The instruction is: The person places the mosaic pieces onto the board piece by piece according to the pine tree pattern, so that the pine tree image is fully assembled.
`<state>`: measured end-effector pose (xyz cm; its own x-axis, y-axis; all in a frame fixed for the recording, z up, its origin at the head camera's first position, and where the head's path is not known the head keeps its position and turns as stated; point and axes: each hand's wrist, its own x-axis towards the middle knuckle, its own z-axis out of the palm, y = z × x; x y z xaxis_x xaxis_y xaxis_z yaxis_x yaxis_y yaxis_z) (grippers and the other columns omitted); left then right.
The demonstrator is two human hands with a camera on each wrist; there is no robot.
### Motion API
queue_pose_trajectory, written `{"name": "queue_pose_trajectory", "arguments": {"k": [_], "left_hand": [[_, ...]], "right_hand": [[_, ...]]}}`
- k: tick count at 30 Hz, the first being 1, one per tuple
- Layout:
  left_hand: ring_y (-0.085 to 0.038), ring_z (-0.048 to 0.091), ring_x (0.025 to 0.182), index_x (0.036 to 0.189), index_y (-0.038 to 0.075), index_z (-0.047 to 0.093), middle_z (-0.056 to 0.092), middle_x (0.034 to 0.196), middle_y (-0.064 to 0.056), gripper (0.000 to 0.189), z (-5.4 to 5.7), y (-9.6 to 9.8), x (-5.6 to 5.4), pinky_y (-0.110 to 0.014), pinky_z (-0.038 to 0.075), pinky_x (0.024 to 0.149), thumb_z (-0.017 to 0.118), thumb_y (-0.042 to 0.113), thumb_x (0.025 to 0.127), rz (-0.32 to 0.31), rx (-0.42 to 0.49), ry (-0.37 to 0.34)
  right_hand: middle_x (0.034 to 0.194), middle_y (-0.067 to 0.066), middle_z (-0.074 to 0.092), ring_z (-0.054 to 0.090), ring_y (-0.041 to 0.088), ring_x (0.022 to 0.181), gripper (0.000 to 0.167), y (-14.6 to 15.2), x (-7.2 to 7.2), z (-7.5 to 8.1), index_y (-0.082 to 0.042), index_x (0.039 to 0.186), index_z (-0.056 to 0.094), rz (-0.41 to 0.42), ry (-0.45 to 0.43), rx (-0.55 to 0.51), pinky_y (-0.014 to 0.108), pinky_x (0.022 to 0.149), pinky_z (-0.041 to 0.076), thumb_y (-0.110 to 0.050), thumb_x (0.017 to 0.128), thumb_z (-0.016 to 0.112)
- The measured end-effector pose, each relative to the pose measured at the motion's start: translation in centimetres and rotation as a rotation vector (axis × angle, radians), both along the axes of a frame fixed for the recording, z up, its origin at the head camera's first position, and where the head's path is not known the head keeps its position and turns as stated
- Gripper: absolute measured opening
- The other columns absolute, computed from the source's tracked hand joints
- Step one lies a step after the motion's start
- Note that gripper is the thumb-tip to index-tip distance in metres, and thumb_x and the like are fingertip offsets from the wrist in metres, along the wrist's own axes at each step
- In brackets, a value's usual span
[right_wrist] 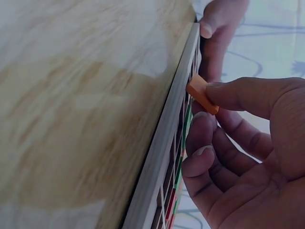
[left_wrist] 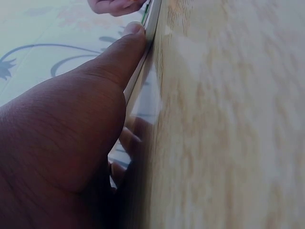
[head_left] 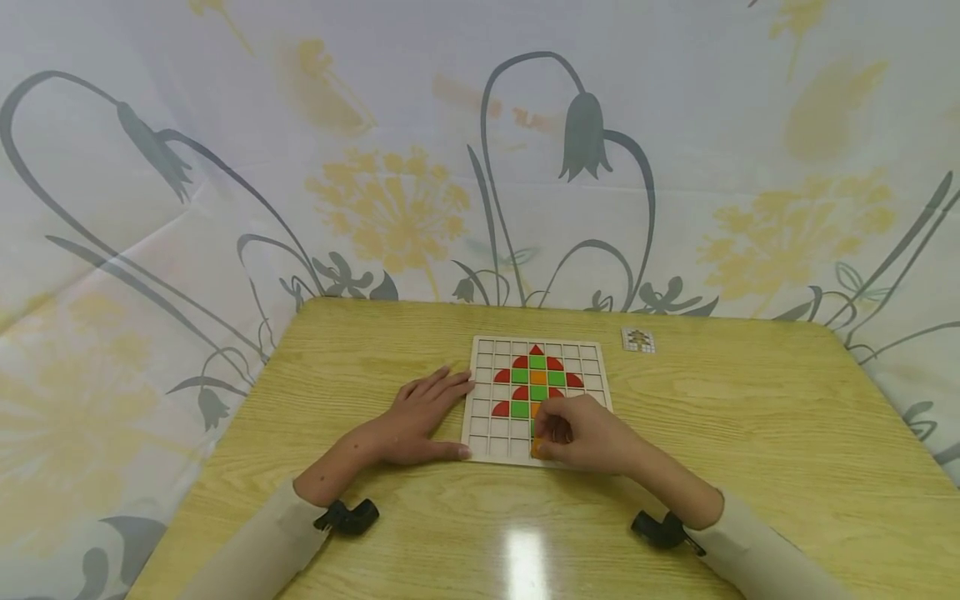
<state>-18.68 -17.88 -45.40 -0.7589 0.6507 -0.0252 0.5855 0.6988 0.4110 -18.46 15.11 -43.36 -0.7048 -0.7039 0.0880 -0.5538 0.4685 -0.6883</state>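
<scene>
A pale gridded board (head_left: 489,425) lies on the table, with red, green and orange pieces set in its cells in a tree shape. My right hand (head_left: 588,435) pinches an orange tile (right_wrist: 202,93) between thumb and fingers over the board's near edge, at the bottom of the tree's middle column. In the right wrist view the tile is tilted above the grid. My left hand (head_left: 412,421) lies spread on the table at the board's left side, its fingertips and thumb at the edge. Part of the tree's lower right is hidden behind my right hand.
A small card (head_left: 638,340) with a tree picture on a grid lies beyond the board's right corner. The wooden table (head_left: 750,400) runs back to a flower-printed cloth (head_left: 675,125). Light glares off the table's near part.
</scene>
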Motion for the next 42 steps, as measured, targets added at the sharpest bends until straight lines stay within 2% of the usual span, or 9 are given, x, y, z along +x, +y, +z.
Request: {"name": "queue_pose_trajectory", "arguments": {"k": [11, 17, 26, 38, 42], "left_hand": [[-0.033, 0.003, 0.165, 0.171, 0.017, 0.021, 0.013, 0.179, -0.003, 0.099, -0.1, -0.1, 0.1, -0.063, 0.014, 0.125, 0.067, 0.063, 0.098, 0.0, 0.003, -0.004], [-0.032, 0.003, 0.165, 0.172, 0.017, 0.021, 0.012, 0.179, -0.003, 0.099, -0.2, -0.2, 0.1, -0.063, 0.014, 0.125, 0.067, 0.064, 0.098, 0.0, 0.001, -0.004], [-0.032, 0.003, 0.165, 0.172, 0.018, 0.02, 0.012, 0.179, -0.002, 0.099, -0.3, -0.2, -0.1, -0.063, 0.014, 0.125, 0.066, 0.065, 0.098, 0.0, -0.004, 0.005], [-0.032, 0.003, 0.165, 0.172, 0.018, 0.02, 0.012, 0.179, -0.002, 0.099, -0.6, -0.3, -0.3, -0.063, 0.014, 0.125, 0.065, 0.066, 0.098, -0.005, -0.003, 0.012], [-0.032, 0.002, 0.165, 0.172, 0.018, 0.019, 0.011, 0.179, -0.001, 0.099, -0.5, -0.2, -0.2, -0.063, 0.014, 0.125, 0.065, 0.066, 0.098, -0.002, -0.006, 0.007]], "right_hand": [[0.082, -0.011, 0.062, 0.055, 0.005, 0.071, 0.015, 0.1, 0.1, -0.5, -0.017, 0.091, 0.07, -0.021, 0.041, 0.035, 0.025, 0.064, 0.05, -0.008, 0.093, 0.081], [0.085, -0.011, 0.065, 0.056, 0.004, 0.073, 0.008, 0.2, 0.2, -0.4, -0.013, 0.094, 0.074, -0.022, 0.05, 0.032, 0.025, 0.066, 0.051, -0.007, 0.093, 0.08], [0.086, -0.01, 0.067, 0.057, 0.005, 0.073, 0.007, 0.5, 0.0, -0.5, -0.012, 0.096, 0.076, 0.026, 0.155, -0.008, 0.024, 0.066, 0.05, -0.006, 0.094, 0.079], [0.088, -0.014, 0.067, 0.056, 0.006, 0.079, 0.013, 1.0, -0.2, -0.9, -0.017, 0.095, 0.077, -0.021, 0.147, 0.005, 0.026, 0.071, 0.051, -0.004, 0.093, 0.078], [0.089, -0.012, 0.068, 0.057, 0.006, 0.078, 0.013, 1.7, -0.3, -0.9, -0.015, 0.096, 0.077, -0.037, 0.147, -0.019, 0.026, 0.069, 0.052, -0.002, 0.094, 0.076]]}}
